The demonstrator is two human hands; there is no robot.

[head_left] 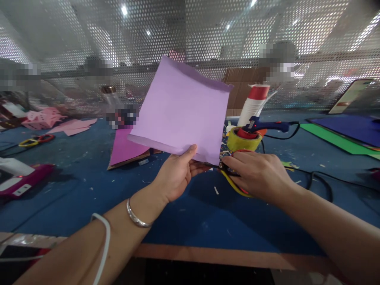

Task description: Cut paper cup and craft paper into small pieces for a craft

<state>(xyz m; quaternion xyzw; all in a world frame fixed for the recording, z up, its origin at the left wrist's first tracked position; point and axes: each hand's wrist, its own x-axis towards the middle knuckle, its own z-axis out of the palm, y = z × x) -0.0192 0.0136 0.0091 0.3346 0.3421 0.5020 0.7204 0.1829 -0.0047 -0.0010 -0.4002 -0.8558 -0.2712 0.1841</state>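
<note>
A sheet of light purple paper [184, 111] is held up above the blue table, its edges curling. My left hand [178, 170] pinches its lower edge, thumb on the near face and fingers behind. In my right hand [261, 174] is a pair of scissors [228, 180] with yellow and red handles, my fingers wrapped round them. The scissors' pivot sits by the lower right corner of the paper; the blades lie along its bottom edge, partly hidden behind the sheet and my left fingers.
Behind my right hand, a blue glue gun [267, 126] rests on a yellow tape roll [244, 140] beside a white and red cone [254, 105]. Magenta paper [127, 146] lies on cardboard at left. Green sheets [329, 138], pink pieces [73, 126], other scissors [37, 140] and cables lie around.
</note>
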